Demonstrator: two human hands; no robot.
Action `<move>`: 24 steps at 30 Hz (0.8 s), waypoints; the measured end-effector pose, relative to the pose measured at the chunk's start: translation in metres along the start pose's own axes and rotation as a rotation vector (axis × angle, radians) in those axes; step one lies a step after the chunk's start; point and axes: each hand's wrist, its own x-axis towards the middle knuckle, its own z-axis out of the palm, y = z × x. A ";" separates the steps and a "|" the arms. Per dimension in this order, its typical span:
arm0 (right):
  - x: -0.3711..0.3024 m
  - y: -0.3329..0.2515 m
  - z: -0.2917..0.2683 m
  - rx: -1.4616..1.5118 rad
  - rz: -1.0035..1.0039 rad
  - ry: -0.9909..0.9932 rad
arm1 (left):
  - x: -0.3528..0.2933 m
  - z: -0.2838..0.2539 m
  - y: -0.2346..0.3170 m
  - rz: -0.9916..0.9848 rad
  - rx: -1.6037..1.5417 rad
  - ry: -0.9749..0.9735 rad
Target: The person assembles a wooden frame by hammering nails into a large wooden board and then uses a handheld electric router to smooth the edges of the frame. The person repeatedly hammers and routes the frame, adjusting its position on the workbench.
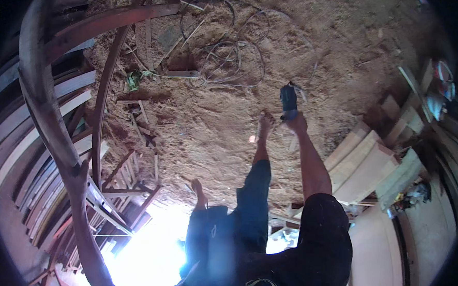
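Note:
On the left, my left hand (pixel 75 174) is closed round the lower end of a long wooden board (pixel 37 89). The board rises toward the upper left corner and looks bent at the picture's rim. My right hand (pixel 296 125) grips a dark, blocky handheld power tool (pixel 288 100) and holds it out ahead, over the floor and just right of my forward foot (pixel 266 123). A light-coloured piece, perhaps a cord, shows beside the tool's far end. The tool's exact kind cannot be made out.
Sawdust covers the floor (pixel 204 121). A dark cable (pixel 232 65) lies in loose coils ahead, near wood scraps. Stacked planks (pixel 17 127) and a reddish-brown curved beam (pixel 111 19) stand on the left. Cut boards (pixel 362 165) lean at the right. Bright light glares behind my legs.

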 end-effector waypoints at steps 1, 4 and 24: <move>0.012 -0.016 0.005 -0.035 -0.016 -0.006 | -0.003 -0.022 -0.030 0.034 0.109 0.024; 0.046 -0.036 0.009 -0.231 -0.133 -0.073 | -0.011 -0.036 -0.021 -0.143 0.140 0.029; 0.051 0.064 0.010 -0.445 -0.462 0.298 | -0.001 -0.043 -0.038 -0.202 0.166 -0.005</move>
